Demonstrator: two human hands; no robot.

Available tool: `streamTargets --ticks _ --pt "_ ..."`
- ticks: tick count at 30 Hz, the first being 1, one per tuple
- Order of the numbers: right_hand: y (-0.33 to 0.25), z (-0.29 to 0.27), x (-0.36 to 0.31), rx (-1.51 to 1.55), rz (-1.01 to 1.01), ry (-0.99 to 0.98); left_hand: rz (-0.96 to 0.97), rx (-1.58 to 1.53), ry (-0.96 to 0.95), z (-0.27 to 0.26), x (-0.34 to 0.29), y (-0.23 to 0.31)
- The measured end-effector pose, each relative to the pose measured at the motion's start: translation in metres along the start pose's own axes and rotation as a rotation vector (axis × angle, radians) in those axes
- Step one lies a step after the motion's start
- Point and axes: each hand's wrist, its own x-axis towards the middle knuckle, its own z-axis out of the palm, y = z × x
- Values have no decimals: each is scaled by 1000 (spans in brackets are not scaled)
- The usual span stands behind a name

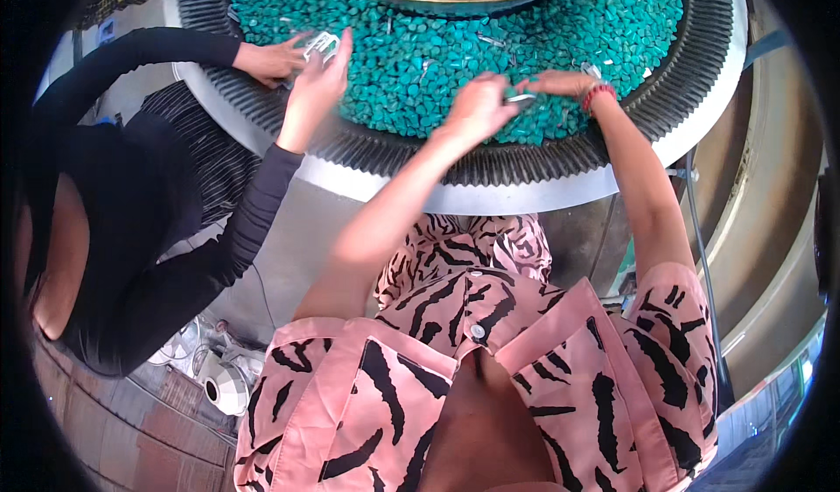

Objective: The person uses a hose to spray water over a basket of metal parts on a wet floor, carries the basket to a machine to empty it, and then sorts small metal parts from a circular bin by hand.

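Your left hand (478, 109) pinches a small pale strip (521, 97), which lies between your hands, nearer the left, its long axis roughly sideways. Your right hand (562, 83) is at the green stones (385, 98); I cannot tell whether it holds anything.

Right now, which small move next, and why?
Probably bring the right hand slightly closer to the small pale piece by the left hand: it points that way, over the green stones, though blur hides whether it touches.
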Motion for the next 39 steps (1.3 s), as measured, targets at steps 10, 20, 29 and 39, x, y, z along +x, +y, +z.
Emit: streamTargets --ticks 10,20,29,39 --pt "-40 -12 -42 -208 -245 416 -350 -283 3 -55 -56 -70" --pt "-16 -36 36 -387 248 591 -424 -1232 -155 -55 -49 -24" --pt "13 38 30 390 313 114 85 115 87 2 -14 14" --pt "-93 59 -25 893 62 60 151 11 327 -21 -45 31"
